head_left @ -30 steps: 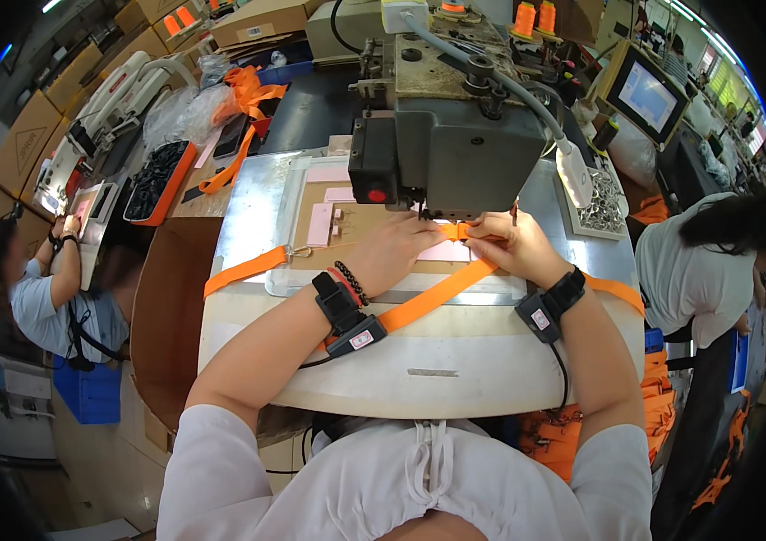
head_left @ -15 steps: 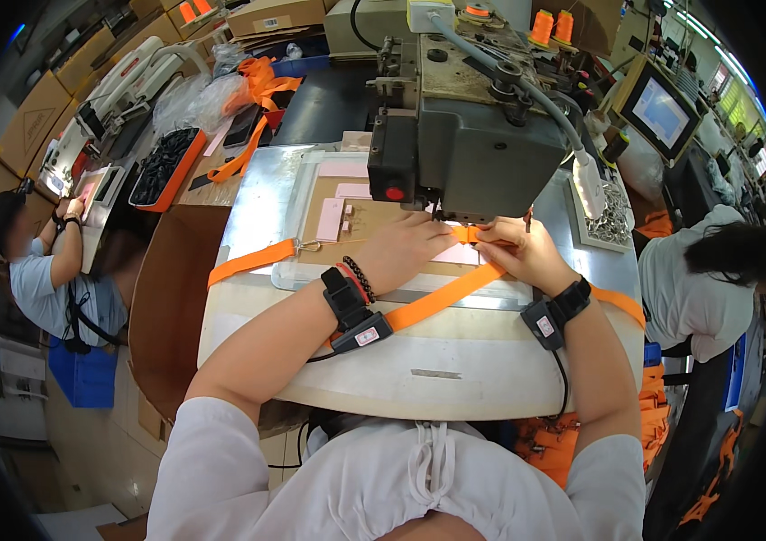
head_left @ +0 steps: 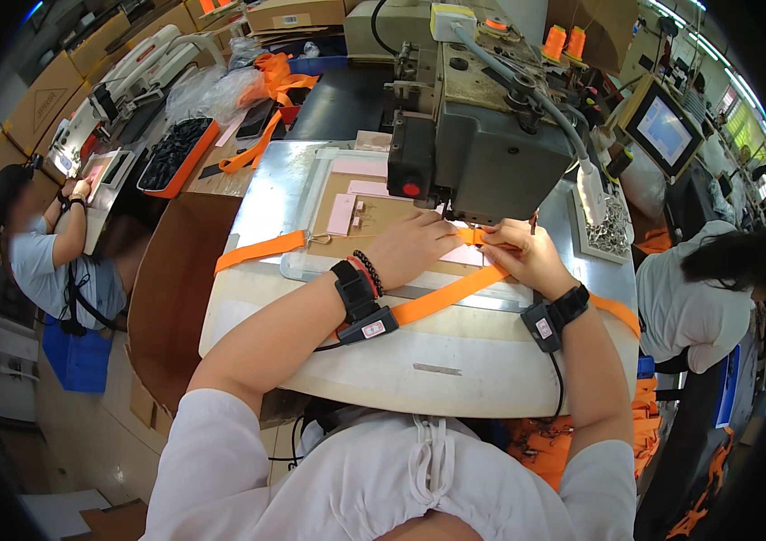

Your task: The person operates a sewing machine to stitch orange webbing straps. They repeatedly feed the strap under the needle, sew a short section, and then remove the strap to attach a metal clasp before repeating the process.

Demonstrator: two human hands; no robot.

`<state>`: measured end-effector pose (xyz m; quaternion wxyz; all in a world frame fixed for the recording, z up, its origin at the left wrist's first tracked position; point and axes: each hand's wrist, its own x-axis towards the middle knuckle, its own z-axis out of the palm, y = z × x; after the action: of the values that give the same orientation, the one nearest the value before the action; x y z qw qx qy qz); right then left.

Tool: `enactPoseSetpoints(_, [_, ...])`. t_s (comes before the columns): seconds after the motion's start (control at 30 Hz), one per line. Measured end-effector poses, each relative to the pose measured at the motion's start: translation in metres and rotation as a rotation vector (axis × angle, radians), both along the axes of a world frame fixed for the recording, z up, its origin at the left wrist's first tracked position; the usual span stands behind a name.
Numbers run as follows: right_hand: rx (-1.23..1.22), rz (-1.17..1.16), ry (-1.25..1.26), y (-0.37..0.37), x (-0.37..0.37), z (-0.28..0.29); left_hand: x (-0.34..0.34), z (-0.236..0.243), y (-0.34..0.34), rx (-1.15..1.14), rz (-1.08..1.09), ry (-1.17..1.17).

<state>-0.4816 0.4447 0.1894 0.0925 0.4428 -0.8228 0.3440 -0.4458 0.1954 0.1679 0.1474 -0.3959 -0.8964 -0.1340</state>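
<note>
Both hands work just below the dark head of an industrial sewing machine. My left hand lies over the template plate, its fingertips closed on a short folded piece of orange webbing strap. My right hand pinches the same strap from the other side, thumb and fingers together. One length of strap slants down between my forearms and another hangs past my right wrist. To the left, a metal snap hook joins a further strap end. My fingers hide part of the fold.
Pink pads sit on the clear-edged template. A tray of metal hooks stands right, near a screen. An orange-rimmed bin of black parts is left. One person works at left, another at right.
The view has shifted slightly, so the machine and table sit a little further right. Both hands keep their hold on the strap with hardly any movement.
</note>
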Motion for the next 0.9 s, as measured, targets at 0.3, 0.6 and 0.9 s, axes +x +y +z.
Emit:
enactPoseSetpoints(0.3, [-0.002, -0.022, -0.076, 0.007, 0.0, -0.005, -0.001, 0.001, -0.005, 0.068, -0.004, -0.088])
enactPoseSetpoints(0.6, [-0.162, -0.005, -0.081, 0.019, 0.0, 0.006, 0.05, 0.065, -0.032, 0.237, -0.085, -0.42])
enactPoseSetpoints(0.9, [0.165, -0.028, -0.15, 0.038, 0.029, 0.073, 0.072, 0.108, -0.06, 1.027, 0.112, -0.813])
